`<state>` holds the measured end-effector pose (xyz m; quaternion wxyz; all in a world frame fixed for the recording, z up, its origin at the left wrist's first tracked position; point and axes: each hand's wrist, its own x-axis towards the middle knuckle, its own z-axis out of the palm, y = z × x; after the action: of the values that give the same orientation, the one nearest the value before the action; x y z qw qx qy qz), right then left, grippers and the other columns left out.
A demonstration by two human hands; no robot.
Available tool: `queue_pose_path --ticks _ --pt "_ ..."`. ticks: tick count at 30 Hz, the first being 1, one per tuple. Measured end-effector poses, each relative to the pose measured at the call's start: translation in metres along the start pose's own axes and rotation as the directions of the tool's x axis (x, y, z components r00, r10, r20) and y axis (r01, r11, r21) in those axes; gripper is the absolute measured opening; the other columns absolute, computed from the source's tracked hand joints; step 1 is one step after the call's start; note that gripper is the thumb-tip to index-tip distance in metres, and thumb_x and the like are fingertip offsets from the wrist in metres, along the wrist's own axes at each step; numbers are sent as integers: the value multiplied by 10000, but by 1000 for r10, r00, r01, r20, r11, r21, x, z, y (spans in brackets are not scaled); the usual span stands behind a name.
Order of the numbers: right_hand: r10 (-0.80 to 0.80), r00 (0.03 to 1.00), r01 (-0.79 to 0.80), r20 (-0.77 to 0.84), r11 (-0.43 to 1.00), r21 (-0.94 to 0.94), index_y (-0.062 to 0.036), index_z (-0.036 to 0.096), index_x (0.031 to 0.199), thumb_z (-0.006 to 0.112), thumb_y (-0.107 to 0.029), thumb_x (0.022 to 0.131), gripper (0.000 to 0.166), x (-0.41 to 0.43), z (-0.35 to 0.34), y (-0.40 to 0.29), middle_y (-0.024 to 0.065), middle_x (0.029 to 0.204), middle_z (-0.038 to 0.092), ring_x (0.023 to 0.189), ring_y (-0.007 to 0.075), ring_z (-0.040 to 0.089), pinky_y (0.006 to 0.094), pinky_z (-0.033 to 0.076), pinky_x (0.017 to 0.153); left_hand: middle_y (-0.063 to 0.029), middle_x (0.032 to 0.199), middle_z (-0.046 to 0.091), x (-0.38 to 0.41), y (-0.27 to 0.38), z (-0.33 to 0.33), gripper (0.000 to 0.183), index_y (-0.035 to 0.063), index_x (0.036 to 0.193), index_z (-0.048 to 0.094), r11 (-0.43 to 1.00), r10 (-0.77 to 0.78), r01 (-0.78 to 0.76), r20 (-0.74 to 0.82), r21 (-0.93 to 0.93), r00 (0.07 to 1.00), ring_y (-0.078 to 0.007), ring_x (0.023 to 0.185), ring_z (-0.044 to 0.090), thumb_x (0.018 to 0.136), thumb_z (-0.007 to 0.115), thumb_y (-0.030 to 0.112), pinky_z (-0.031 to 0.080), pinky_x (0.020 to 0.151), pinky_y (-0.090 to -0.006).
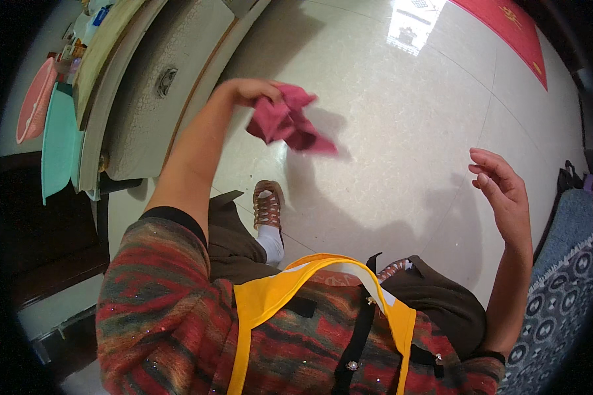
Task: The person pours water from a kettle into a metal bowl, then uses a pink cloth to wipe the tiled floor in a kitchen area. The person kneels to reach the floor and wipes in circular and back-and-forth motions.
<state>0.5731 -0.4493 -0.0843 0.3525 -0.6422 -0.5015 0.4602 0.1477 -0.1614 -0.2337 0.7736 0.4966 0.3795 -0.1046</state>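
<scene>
A crumpled pink cloth [282,118] hangs from my left hand [257,92], which grips it by its upper left part. Its lower right corner is blurred and dangles above the tiled floor [385,163]. Beside that hand, to the left, stands a pale cabinet with a crackled front [146,94]. My right hand [501,185] is raised over the floor at the right with its fingers loosely curled and apart; it holds nothing.
On the cabinet's left side are a turquoise plastic basin [59,143] and a pink plastic basket [37,101]. A red mat [511,34] lies at the upper right. Patterned grey fabric [558,306] covers something at the right. My sandalled foot [268,207] is below the cloth.
</scene>
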Motion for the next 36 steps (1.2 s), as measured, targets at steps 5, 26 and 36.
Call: queue_pose_path --ticks 5,26,36 --pt "82 997 -82 -9 997 17 -24 589 1165 558 -53 877 292 -5 -1 11 85 1193 566 1047 185 561 314 451 907 -61 1119 612 -14 -41 -63 547 55 1245 509 986 -141 166 -539 -2 830 -182 975 594 722 650 135 487 874 -340" --pt "169 985 -170 -31 984 -50 -54 605 1139 580 -124 895 255 -15 -1 3 78 1121 589 1009 193 573 324 462 889 -196 1072 562 132 -93 227 410 61 967 591 321 19 -318 330 892 944 -339 957 563 630 707 264 442 859 -427" --pt "113 994 -113 -10 992 -50 -68 620 1130 587 -137 902 240 -18 -17 18 67 1072 591 943 142 556 316 466 864 -65 1117 602 123 2 93 545 37 1258 504 873 -9 -59 136 485 991 -164 1025 551 779 653 250 448 900 -312"
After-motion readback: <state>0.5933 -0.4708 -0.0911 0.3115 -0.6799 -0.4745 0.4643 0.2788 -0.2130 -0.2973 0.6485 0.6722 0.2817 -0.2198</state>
